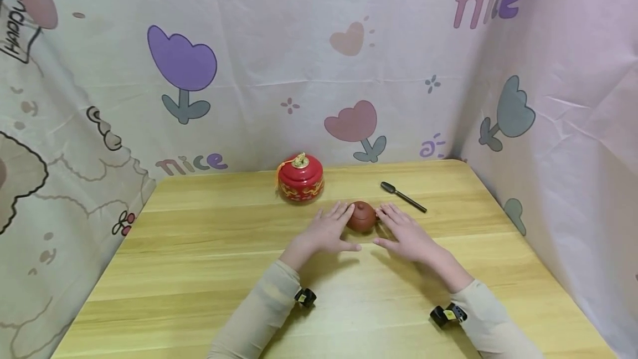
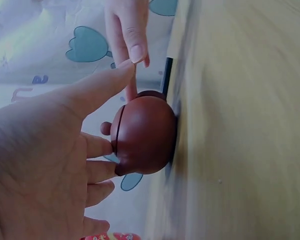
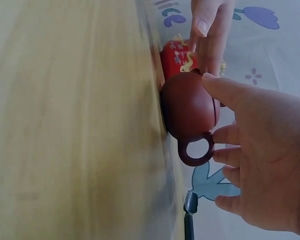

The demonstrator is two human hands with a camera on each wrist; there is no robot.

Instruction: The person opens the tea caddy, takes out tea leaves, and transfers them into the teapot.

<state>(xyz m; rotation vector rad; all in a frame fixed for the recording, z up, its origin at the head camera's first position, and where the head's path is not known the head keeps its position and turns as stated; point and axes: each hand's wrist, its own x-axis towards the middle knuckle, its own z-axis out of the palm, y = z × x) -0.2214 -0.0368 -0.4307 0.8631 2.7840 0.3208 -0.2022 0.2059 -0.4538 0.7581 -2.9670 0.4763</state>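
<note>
A small reddish-brown clay teapot with a knobbed lid stands upright on the table. My left hand is at its spout side, index fingertip against the pot, thumb stretched out apart from it. In the left wrist view the left hand's fingers lie by the short spout and lid edge. On the other side, my right hand has its fingertips at the ring handle, not wrapped around it. The fingers of both hands are extended.
A red lidded jar with gold dragon decoration and an orange tassel stands behind the teapot, to the left. A dark, slim-handled scoop lies at the back right. Printed cloth hangs around the wooden table.
</note>
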